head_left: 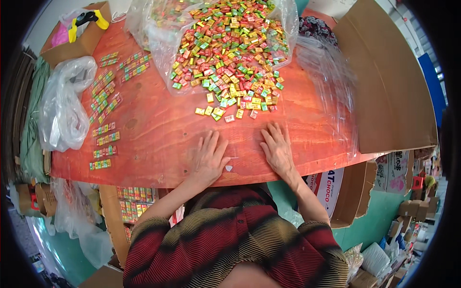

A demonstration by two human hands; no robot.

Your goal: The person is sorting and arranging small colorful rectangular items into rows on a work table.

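Note:
My left hand (pixel 210 156) lies palm down on the red wooden table (pixel 158 125), fingers spread and holding nothing. To its right, my right hand (pixel 278 150) rests flat in the same way, its fingertips pointing at the pile. Just beyond both hands is a big heap of small wrapped packets (pixel 230 53) in red, yellow, green and orange. They spill toward me out of a clear plastic bag (pixel 163 53). A few loose packets (pixel 229 118) are nearest to my fingertips, apart from them. Between my hands lies a small whitish scrap (pixel 229 168).
On the table's left, packets stand in short rows (pixel 103 96). Beside them are a crumpled clear bag (pixel 67 105) and a cardboard box (pixel 79 38) holding a yellow-and-black object. At right are clear plastic sheets (pixel 331 77) and a large cardboard panel (pixel 384 81). An open carton (pixel 113 216) with packet rows sits below.

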